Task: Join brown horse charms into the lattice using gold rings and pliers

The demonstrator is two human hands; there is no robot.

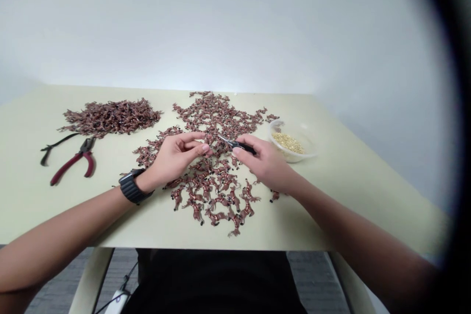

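Pale worktop (44,206) runs across in front of me, a plain wall beyond its far edge. Largest thing on it: a loose spread of small brown horse figures (217,113), black-hoofed by the look, reaching from the far edge to near the middle of the near edge. To the far left lies a dense heap (110,117) of what look like the same figures, tangled together. Near left of that, red-handled pliers (69,163) sit beside a black-handled tool (59,143), the two just apart.

Far right of the spread stands a clear plastic bowl (312,144), holding a shallow layer of fine gold bits (288,143), too small here to tell what they are. One figure lies just beyond its rim.

My hands are over the middle of the spread, close together. My left hand (172,157), watch (130,186) on the wrist, is narrowed to a pinch; whether it holds anything I cannot tell. My right hand (265,164) holds a small tool (239,145), black grip, fine metal tip pointing left toward the left fingers.

Work this fine wants a short, steady grip, wrists low, clear of the figures beneath.
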